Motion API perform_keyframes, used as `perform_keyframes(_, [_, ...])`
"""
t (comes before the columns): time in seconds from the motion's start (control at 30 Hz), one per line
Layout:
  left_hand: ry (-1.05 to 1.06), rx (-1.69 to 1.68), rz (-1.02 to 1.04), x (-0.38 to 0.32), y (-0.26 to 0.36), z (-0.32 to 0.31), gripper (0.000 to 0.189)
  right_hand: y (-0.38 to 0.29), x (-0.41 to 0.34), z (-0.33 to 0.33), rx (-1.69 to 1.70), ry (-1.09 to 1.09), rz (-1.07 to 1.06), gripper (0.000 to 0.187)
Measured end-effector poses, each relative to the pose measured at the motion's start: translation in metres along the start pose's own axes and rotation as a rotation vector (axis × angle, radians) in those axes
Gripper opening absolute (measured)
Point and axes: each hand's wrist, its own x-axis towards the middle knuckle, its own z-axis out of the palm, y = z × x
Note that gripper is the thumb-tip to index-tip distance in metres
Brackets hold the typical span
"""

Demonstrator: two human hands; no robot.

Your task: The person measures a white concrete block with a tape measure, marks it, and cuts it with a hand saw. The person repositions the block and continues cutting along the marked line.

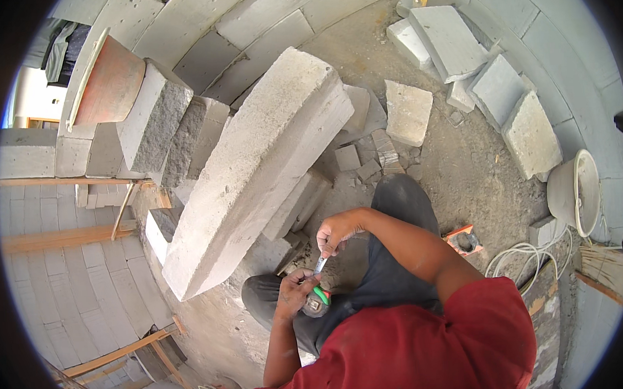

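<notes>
A tape measure (316,303) with a dark, dusty case and green and red parts is above my lap, right against my left hand (295,294). The fingers of that hand pinch the tape where it leaves the case; whether they also grip the case is hard to tell. A short length of pale blade (320,265) runs up to my right hand (336,234), whose thumb and fingers hold its end. Beyond both hands, a long aerated concrete block (258,170) lies slanted across other blocks.
Block offcuts (409,112) and tile pieces (347,158) lie on the dusty floor ahead. To the right are an orange-and-black object (463,240), a coiled white cable (517,256) and a bucket (562,194). An orange-stained tub (111,83) rests at upper left. Block walls surround me.
</notes>
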Motion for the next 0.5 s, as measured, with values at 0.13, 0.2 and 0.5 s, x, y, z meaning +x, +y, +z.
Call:
perform_keyframes(0.13, [-0.039,0.086,0.030,-0.011,0.016,-0.013,0.010,-0.015,-0.017,0.005,0.054,0.154,-0.118,0.023])
perform_keyframes(0.2, [-0.060,0.023,0.054,-0.026,0.029,-0.031,0.011,-0.032,-0.032,0.005,0.313,0.285,-0.213,0.019])
perform_keyframes(0.5, [0.064,0.124,0.146,-0.131,0.073,-0.162,0.015,-0.171,-0.107,-0.022,-0.253,0.751,-0.435,0.024])
